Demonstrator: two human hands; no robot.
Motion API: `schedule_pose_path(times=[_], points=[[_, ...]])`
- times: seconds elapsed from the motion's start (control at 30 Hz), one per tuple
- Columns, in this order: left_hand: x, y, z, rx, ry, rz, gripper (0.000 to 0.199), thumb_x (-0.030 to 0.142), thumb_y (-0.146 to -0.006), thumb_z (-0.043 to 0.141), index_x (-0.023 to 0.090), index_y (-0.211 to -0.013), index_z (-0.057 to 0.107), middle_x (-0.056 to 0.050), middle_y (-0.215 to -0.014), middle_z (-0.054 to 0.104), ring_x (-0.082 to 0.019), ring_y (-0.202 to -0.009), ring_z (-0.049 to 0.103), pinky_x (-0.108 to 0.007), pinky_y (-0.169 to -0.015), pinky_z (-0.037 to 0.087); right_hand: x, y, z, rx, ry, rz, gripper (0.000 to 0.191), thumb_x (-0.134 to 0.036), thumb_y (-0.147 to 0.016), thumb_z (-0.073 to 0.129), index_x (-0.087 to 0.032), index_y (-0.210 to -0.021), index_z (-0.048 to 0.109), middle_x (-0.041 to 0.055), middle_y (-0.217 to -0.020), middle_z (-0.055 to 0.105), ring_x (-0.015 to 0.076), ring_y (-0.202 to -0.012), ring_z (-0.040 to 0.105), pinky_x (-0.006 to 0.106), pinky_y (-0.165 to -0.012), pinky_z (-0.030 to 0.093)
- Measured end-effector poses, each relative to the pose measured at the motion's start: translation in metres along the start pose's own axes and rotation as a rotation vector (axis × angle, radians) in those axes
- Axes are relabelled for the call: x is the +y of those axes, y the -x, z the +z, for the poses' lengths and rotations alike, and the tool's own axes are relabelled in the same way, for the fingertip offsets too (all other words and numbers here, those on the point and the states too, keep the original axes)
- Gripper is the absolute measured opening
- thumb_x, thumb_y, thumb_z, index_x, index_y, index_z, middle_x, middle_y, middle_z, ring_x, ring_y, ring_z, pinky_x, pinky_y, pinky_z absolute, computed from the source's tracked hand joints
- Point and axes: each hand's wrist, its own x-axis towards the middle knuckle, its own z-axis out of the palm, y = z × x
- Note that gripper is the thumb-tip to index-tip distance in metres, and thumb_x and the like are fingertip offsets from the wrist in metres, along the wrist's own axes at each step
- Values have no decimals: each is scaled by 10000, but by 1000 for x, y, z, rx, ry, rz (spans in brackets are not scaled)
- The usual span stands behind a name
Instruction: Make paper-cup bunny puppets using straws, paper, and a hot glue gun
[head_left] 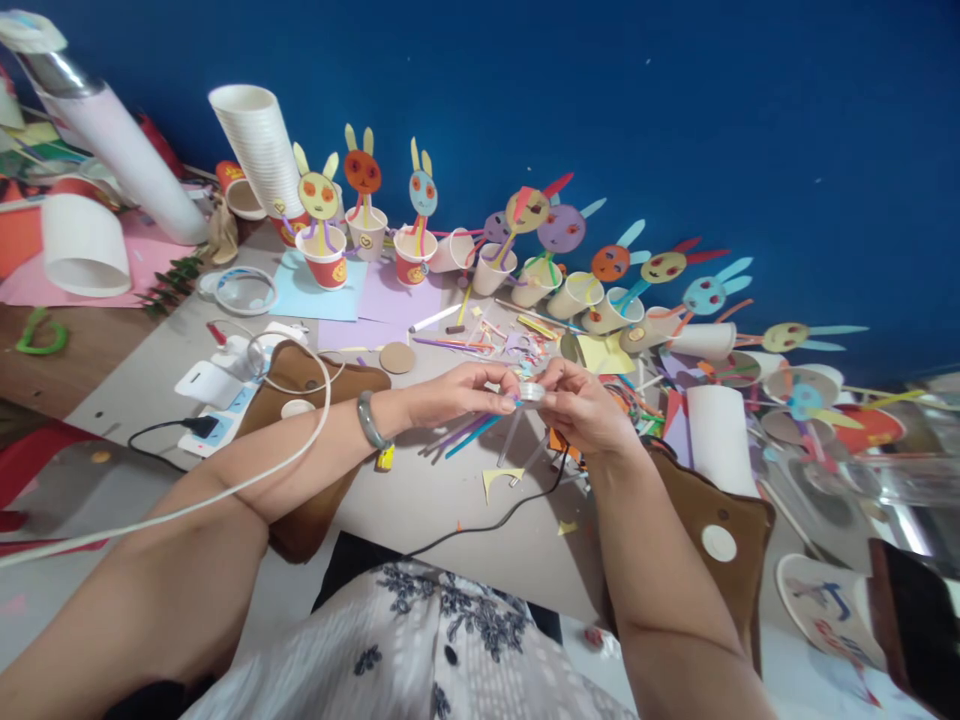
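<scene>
Between my two hands, above the middle of the table, is a small roll of clear tape (531, 391). My right hand (589, 405) pinches it from the right. The fingers of my left hand (480, 390) are closed at its left side, with a speck of blue at their tips that I cannot make out. Purple and blue pipe cleaners (471, 437) show just below my left hand. A heap of coloured scraps (525, 348) lies beyond my fingers.
Paper cups with rabbit-faced figures (320, 250) line the blue wall. At left are a power strip (225, 410), a thermos (120, 150) and a stack of cups (255, 140). A white cable (319, 420) crosses over my left arm; a black cord (487, 525) runs along the table.
</scene>
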Motion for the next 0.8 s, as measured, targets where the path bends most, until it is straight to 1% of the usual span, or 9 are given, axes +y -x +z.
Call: schedule_pose_path(times=[0.23, 0.4, 0.53, 0.63, 0.8], points=[[3, 1, 2, -6, 32, -32, 299, 379, -746, 802, 166, -796, 600, 42, -730, 479, -106, -684, 400, -270, -690, 314, 1, 1, -2, -1, -20, 22, 485, -407, -564, 977, -224, -702, 550, -64, -617, 606, 11, -383, 262, 186, -381, 199], [3, 0, 1, -7, 30, -21, 293, 375, -743, 808, 163, -780, 609, 32, -741, 510, -107, -702, 428, -269, -701, 333, -2, 2, 1, -1, -14, 10, 486, -433, -566, 968, -219, -710, 555, -44, -644, 632, 15, -392, 271, 187, -370, 184], [3, 0, 1, -19, 10, 1, 290, 378, -757, 810, 162, -783, 619, 23, -760, 530, -113, -720, 445, -277, -724, 358, -4, 3, 4, 34, 3, -6, 517, -440, -536, 981, -207, -657, 537, -10, -686, 685, 27, -398, 333, 190, -363, 188], [2, 0, 1, -27, -6, 5, 281, 379, -764, 804, 166, -786, 623, 20, -776, 532, -116, -732, 449, -286, -742, 364, -5, 3, 5, 41, 24, 3, 518, -455, -517, 989, -205, -647, 555, 4, -699, 699, 40, -412, 379, 191, -365, 193], [1, 1, 0, -5, -37, 3, 288, 401, -756, 803, 171, -786, 632, 10, -791, 544, -131, -762, 463, -285, -744, 373, -4, 3, 5, 27, 30, -17, 503, -462, -552, 973, -209, -665, 553, -7, -706, 683, 29, -407, 329, 199, -364, 187]])
